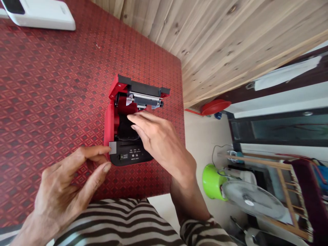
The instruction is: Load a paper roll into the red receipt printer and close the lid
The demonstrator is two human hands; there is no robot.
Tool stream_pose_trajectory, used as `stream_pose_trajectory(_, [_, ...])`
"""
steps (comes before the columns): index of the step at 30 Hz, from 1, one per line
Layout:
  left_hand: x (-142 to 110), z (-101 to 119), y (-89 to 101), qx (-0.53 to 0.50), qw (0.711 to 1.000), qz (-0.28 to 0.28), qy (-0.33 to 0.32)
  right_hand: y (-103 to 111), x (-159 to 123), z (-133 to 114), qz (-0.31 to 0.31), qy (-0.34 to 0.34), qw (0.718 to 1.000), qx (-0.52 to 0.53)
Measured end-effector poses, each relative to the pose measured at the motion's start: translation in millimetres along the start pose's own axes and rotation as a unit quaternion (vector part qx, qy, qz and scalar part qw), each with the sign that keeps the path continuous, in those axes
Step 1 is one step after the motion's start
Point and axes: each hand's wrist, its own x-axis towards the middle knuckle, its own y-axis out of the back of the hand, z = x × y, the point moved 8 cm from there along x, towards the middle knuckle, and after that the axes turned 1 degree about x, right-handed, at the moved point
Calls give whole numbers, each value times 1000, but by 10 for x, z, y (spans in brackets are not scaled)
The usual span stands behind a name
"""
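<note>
A small red and black thermal printer [132, 150] lies on the patterned red tabletop, its lid [139, 89] swung up and a black roller showing on the lid's inner side. My right hand [161, 143] reaches over the right side, its outstretched fingertips down in the paper compartment [125, 128]. The compartment is dark inside, and no object shows clearly between those fingers. At the front left corner, the index finger of my left hand [74, 177] touches a grey tab [112, 147]. That hand's thumb stands apart from the index finger, with nothing held between them.
A white device with a dark panel [43, 15] lies at the table's far left. Beyond the red table [77, 75] runs a wooden plank surface [205, 41]. On the floor to the right are a green bucket [211, 181], a fan [252, 200] and a wooden rack [285, 194].
</note>
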Motion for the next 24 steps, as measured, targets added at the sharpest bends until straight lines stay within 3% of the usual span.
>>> stream_pose_trajectory(3, [0,-106,91,39,997,34,52,70,-182,-35,20,49,997,57])
stream_pose_trajectory(7, [46,-127,196,66,989,86,102,13,-308,-6,29,80,990,111])
stream_pose_trajectory(13, [205,168,75,96,994,57,-14,6,-309,69,54,89,976,189])
stream_pose_trajectory(19, [227,95,26,77,994,75,0,21,-265,100,68,93,981,154])
stream_pose_trajectory(24, [255,124,9,61,995,78,-15,-33,-230,75,28,94,987,126])
